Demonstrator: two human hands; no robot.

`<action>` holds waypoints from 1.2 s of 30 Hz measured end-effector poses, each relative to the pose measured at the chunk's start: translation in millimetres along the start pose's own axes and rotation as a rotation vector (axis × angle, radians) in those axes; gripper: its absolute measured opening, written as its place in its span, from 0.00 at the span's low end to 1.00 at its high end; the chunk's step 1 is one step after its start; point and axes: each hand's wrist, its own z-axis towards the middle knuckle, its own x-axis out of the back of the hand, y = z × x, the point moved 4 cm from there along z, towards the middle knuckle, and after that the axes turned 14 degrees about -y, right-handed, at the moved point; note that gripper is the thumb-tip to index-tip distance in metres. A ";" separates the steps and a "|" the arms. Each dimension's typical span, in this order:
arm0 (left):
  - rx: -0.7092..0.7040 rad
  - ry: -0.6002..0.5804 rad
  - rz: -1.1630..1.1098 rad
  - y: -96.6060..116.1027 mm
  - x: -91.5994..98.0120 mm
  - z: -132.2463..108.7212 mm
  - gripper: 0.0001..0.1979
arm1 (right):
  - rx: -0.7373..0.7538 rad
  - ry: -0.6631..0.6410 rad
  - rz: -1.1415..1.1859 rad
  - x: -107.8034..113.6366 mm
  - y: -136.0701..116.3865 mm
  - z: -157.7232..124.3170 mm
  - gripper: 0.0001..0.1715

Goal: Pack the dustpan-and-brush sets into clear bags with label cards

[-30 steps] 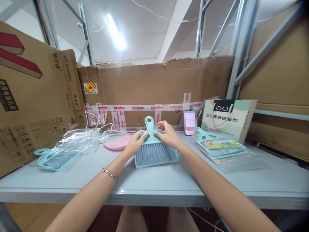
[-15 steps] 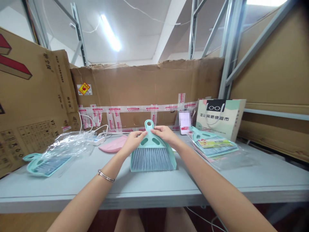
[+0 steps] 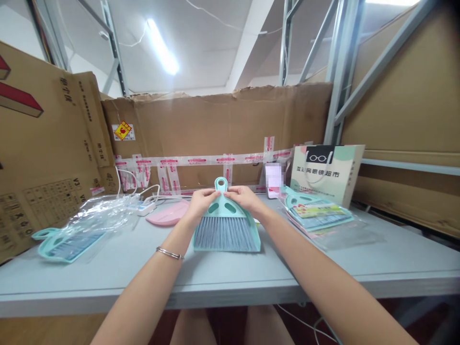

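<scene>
In the middle of the table, a mint-green hand brush [image 3: 223,232] with grey bristles lies nested in a matching dustpan [image 3: 256,235], handle end pointing away from me. My left hand [image 3: 201,203] grips the set from the left at the base of the handle, thumb on top. From the other side, my right hand [image 3: 246,200] pinches the same spot, its thumb close to the left one. The fingers beneath are hidden. Behind my left hand is a pink dustpan [image 3: 168,213], lying on the table.
A bagged brush and dustpan [image 3: 68,245] lies at left by crumpled clear plastic [image 3: 104,213] and a white power strip [image 3: 145,207]. At right are more packaged sets [image 3: 319,213], a phone [image 3: 274,179] and a paper bag [image 3: 325,175]. Cardboard [image 3: 208,124] walls the back.
My left wrist and forearm have shifted slightly right, and the left hand sits a little higher by the handle. The whole view has moved slightly; both hands keep their hold on the set.
</scene>
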 end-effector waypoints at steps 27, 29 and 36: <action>0.101 -0.305 0.122 0.8 0.1 -10.8 0.19 | 0.022 0.021 -0.038 2.4 3.6 3.9 0.18; 0.097 -0.328 0.166 0.7 0.3 -12.5 0.17 | 0.043 -0.024 -0.036 3.9 1.5 2.1 0.19; -0.009 -0.226 0.279 0.5 4.6 -9.9 0.17 | 0.118 -0.148 -0.140 2.1 -9.1 -6.5 0.32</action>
